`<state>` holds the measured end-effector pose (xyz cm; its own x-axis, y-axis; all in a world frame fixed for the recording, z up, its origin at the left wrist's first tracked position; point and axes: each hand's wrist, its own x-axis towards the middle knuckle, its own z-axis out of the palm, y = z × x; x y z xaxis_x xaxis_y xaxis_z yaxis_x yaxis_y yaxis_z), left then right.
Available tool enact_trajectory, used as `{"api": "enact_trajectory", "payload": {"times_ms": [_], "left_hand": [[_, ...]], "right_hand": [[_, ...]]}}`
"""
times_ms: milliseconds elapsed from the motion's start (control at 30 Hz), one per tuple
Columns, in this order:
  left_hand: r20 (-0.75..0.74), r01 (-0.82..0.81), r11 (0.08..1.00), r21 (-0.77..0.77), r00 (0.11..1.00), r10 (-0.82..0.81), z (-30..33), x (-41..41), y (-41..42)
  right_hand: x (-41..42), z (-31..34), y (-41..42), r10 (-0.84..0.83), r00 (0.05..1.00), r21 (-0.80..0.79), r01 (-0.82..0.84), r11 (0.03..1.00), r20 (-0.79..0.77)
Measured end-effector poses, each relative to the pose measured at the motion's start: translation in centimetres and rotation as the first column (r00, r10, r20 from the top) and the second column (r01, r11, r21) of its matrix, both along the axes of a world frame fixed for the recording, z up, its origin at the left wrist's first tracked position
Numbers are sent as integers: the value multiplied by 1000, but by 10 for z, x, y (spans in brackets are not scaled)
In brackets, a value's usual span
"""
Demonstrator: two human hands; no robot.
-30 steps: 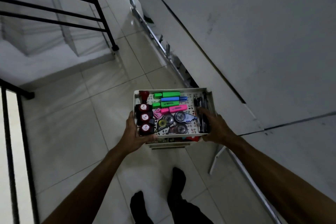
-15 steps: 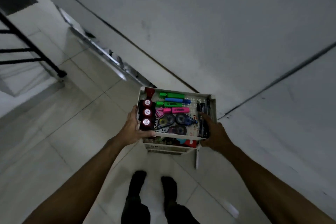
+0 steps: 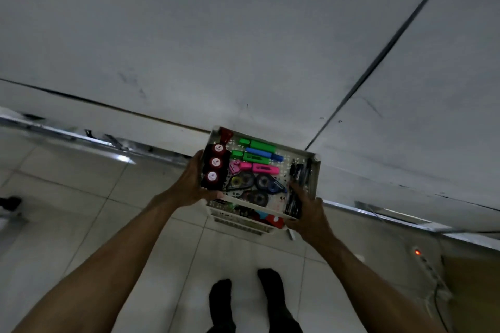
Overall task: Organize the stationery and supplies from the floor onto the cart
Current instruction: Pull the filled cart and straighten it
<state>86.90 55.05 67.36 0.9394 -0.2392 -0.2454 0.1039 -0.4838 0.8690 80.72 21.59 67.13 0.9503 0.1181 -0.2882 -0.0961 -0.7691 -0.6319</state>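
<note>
A white cart (image 3: pixel 313 170) stands against the wall, its top tray full of stationery. The tray holds green, blue and pink highlighters (image 3: pixel 255 155), three round red stamps (image 3: pixel 215 167) at the left, correction tape rollers (image 3: pixel 255 184) in front and black pens (image 3: pixel 297 186) at the right. My left hand (image 3: pixel 192 184) grips the tray's left front corner beside the stamps. My right hand (image 3: pixel 307 211) grips the right front corner over the pens. A lower tray (image 3: pixel 243 223) with more items shows beneath.
A grey wall (image 3: pixel 243 48) rises right behind the cart, with a metal rail (image 3: pixel 81 138) along its foot. A power strip (image 3: pixel 426 262) with a lit red switch lies on the tiled floor at the right, next to a brown box (image 3: pixel 473 286). My feet (image 3: pixel 249 303) stand below the cart.
The view has swung right: the black stair railing has left the frame and the wall now fills the top. Both hands keep their grip on the cart's top tray.
</note>
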Motion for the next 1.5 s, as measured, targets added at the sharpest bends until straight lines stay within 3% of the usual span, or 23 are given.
{"api": "enact_trajectory", "payload": {"times_ms": [100,300,500,600,733,800,900,967,1033,1100,1233,1300,1433,1500], "left_hand": [[-5,-5,1000,-6,1000,5,-1,10,12],[-12,3,998,-60,1000,-4,-5,11,9],[37,52,998,25,998,-53,8,9,-6],[-144,36,999,0,989,-36,16,15,-7],[-371,231,963,136,914,-167,19,29,11],[-484,227,972,58,858,-171,27,38,19],[-555,-34,998,-54,832,-2,33,54,31],[-521,-158,984,-76,848,96,33,61,32],[-417,-240,968,-76,889,188,28,66,30],[-327,-299,953,-57,907,265,21,73,24],[-259,-312,950,-19,919,296,19,107,3],[-317,-254,967,-36,920,230,15,124,-4],[-358,-162,984,77,916,179,0,135,-1],[-379,-163,986,20,912,158,-3,130,1]], "right_hand": [[12,-19,2,14,1000,-25,-14,1000,6],[29,21,6,111,994,-55,-110,992,17],[37,33,-5,201,971,-120,-217,969,-132],[44,35,-6,206,963,-141,-231,963,-177],[43,36,-3,138,957,-199,-191,961,-256],[47,33,-4,105,957,-245,-174,954,-271],[65,38,-5,52,969,-406,-149,902,-240],[85,54,6,155,982,-471,-188,862,-108],[111,64,30,242,970,-369,-214,904,31],[139,67,61,295,955,-221,-282,933,27],[181,60,123,435,896,-173,-416,893,94],[192,50,140,468,874,-220,-435,873,127],[206,30,162,503,851,-365,-425,829,151],[211,25,166,538,825,-378,-448,810,175]]}}
